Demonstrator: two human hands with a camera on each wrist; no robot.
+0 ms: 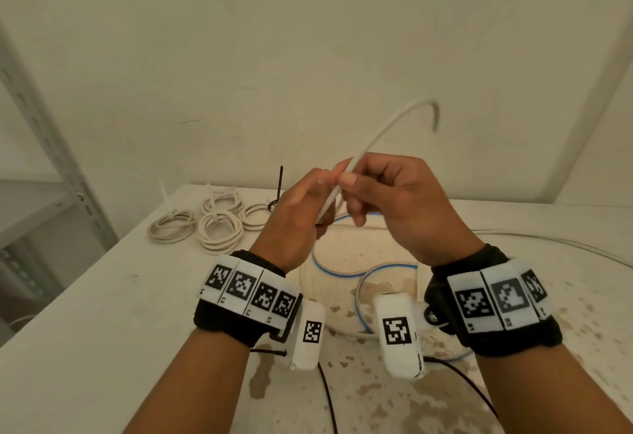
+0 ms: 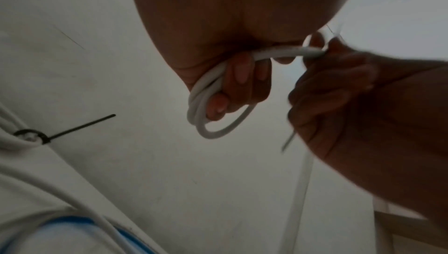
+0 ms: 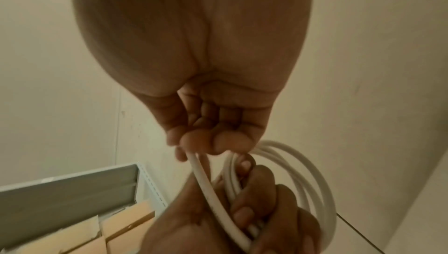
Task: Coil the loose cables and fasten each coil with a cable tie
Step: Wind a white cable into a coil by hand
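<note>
left hand (image 1: 294, 207) curls its fingers round the small white coil (image 2: 213, 104), raised above the desk (image 1: 102, 296). right hand (image 1: 387, 193) pinches the cable's free tail (image 1: 394, 125). best move: lay that tail flat onto the loops, same size, no twist.

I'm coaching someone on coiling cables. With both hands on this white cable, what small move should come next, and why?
Probably lay the free tail round as one more loop. The left hand already grips a few loops of the white cable, while the right hand pinches the strand whose loose end arcs up, uncoiled. No tie is on this coil yet, unlike the tied coils on the table.
</note>
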